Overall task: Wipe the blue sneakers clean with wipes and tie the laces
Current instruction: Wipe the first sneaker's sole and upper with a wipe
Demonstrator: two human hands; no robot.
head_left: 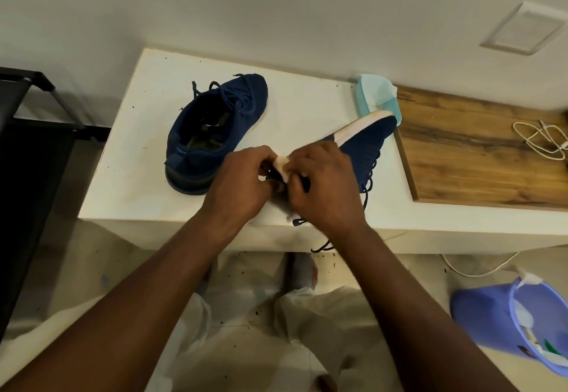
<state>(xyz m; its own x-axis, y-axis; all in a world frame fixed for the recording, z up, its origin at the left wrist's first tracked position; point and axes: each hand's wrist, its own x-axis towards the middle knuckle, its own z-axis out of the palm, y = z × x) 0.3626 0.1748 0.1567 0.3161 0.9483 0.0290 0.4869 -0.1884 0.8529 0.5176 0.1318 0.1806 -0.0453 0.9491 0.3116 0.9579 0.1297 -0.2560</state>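
Observation:
Two blue sneakers are on a white table. The left sneaker stands upright, its opening toward me. The right sneaker lies tilted on its side, with the white sole edge up and dark laces trailing over the table's front edge. My left hand and my right hand meet at its heel end. Both pinch a small white wipe between their fingers, against a lace. The heel of that sneaker is hidden under my hands.
A teal wipes packet lies at the back of the table behind the right sneaker. A wooden board with a white cable is on the right. A blue bucket stands on the floor at lower right, a dark rack at left.

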